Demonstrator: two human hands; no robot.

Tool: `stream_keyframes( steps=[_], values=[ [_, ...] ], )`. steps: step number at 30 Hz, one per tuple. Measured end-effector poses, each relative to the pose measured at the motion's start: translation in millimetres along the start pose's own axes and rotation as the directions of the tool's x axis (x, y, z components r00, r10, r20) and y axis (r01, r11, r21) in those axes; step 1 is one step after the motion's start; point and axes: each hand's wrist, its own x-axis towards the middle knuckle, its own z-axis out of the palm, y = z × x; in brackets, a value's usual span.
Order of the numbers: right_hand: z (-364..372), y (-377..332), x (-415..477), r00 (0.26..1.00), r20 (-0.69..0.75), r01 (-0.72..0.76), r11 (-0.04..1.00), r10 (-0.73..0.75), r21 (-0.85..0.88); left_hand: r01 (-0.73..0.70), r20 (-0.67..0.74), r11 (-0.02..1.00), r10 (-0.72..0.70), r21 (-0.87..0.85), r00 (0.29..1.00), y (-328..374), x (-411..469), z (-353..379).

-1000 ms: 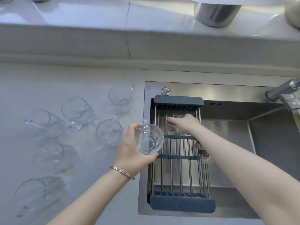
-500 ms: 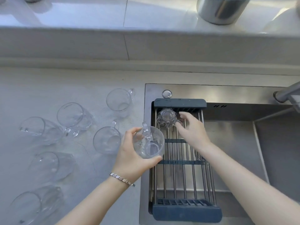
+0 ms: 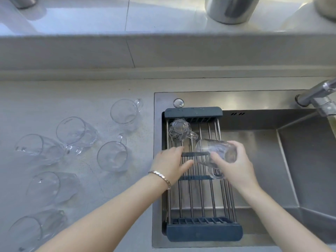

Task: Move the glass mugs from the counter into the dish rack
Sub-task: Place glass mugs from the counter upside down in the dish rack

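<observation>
**Glass mugs: one racked, one held, six on the counter**

One clear mug [image 3: 180, 129] sits upside down at the dish rack's [image 3: 204, 230] far left corner. Another mug [image 3: 215, 153] is tipped sideways above the rack's bars. Six mugs [image 3: 75, 132] stand upright on the counter [image 3: 54, 99].

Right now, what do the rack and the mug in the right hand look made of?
Dish rack: shiny bars, probably stainless steel; matte dark blue-grey ends, likely plastic. Mug in the right hand: clear glass, rack bars show through it.
</observation>
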Motion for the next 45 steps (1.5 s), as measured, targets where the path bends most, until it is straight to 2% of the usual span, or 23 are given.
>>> stream_keyframes(
  steps=[1,2,5,8,10,17,21,26,28,29,30,32,33,34,35,36,38,40,43,45],
  values=[
    [1.2,0.2,12.2,0.999,-0.018,-0.045,0.997,0.043,-0.069,-0.06,0.001,0.973,0.061,0.224,0.998,-9.1,5.3,4.7],
    [3.9,-1.8,24.4,0.997,-0.037,-0.069,0.988,0.064,-0.137,-0.098,0.04,0.925,0.089,0.366,0.995,-18.2,10.7,9.4],
    [16.7,-8.6,57.7,0.992,-0.084,-0.116,0.931,0.092,-0.345,-0.13,0.163,0.831,0.049,0.54,0.985,-33.6,18.9,16.4],
    [34.0,-16.1,79.1,0.99,-0.125,-0.126,0.847,0.071,-0.516,-0.165,0.185,0.797,0.068,0.58,0.98,-34.5,22.1,13.2],
    [44.7,-14.5,84.2,0.989,-0.126,-0.132,0.83,0.075,-0.542,-0.183,0.193,0.784,0.082,0.594,0.978,-35.0,22.1,11.2],
    [55.9,-5.4,80.9,0.98,-0.183,-0.148,0.882,0.072,-0.447,-0.151,0.178,0.813,0.059,0.563,0.982,-36.0,17.9,13.0],
    [60.3,-10.3,72.5,0.993,-0.118,-0.032,0.964,0.0,-0.266,-0.148,0.183,0.821,0.055,0.551,0.982,-36.2,18.1,14.7],
    [44.7,-16.5,67.3,0.999,-0.032,-0.02,0.95,0.011,-0.313,-0.141,0.172,0.819,0.052,0.557,0.984,-34.1,16.3,13.5],
    [35.9,-21.3,58.8,0.999,0.013,0.035,0.924,-0.032,-0.381,-0.152,0.121,0.847,0.104,0.51,0.987,-32.1,11.5,8.5],
    [33.4,-25.3,53.0,0.996,0.045,0.083,0.91,-0.071,-0.406,-0.181,0.037,0.864,0.186,0.469,0.982,-31.5,4.7,3.1],
    [32.4,-30.7,46.2,0.989,0.086,0.145,0.896,-0.12,-0.421,-0.224,-0.106,0.861,0.302,0.456,0.947,-33.7,-3.4,-4.0],
    [36.2,-44.5,32.6,0.957,0.188,0.282,0.864,-0.221,-0.417,-0.259,-0.39,0.867,0.434,0.425,0.812,-47.7,-21.3,-18.9],
    [41.8,-51.6,27.2,0.937,0.24,0.335,0.851,-0.254,-0.405,-0.223,-0.503,0.887,0.419,0.404,0.756,-57.0,-31.2,-26.4],
    [49.6,-59.1,22.8,0.918,0.284,0.374,0.843,-0.277,-0.388,-0.132,-0.572,0.922,0.333,0.364,0.75,-67.4,-42.0,-34.8],
    [59.3,-66.0,20.4,0.902,0.318,0.402,0.839,-0.292,-0.368,-0.018,-0.596,0.955,0.199,0.295,0.778,-78.1,-51.8,-42.9],
    [71.1,-72.7,19.7,0.889,0.342,0.422,0.837,-0.305,-0.349,0.101,-0.573,0.973,0.038,0.209,0.819,-87.6,-61.4,-50.8],
    [100.5,-84.9,22.4,0.875,0.37,0.434,0.846,-0.313,-0.309,0.292,-0.426,0.954,-0.238,0.065,0.873,-106.4,-73.2,-57.5],
    [133.2,-96.0,27.7,0.886,0.374,0.368,0.905,-0.272,-0.213,0.318,-0.328,0.942,-0.335,-0.105,0.883,-119.6,-79.7,-58.0],
    [178.4,-109.5,36.9,0.915,0.352,0.232,0.971,-0.199,-0.055,0.272,-0.313,0.915,-0.362,-0.297,0.878,-132.7,-82.8,-59.2],
    [200.9,-111.0,45.4,0.935,0.304,0.2,0.979,-0.182,-0.031,0.269,-0.313,0.888,-0.393,-0.373,0.865,-137.4,-82.7,-58.1]
  ],
)
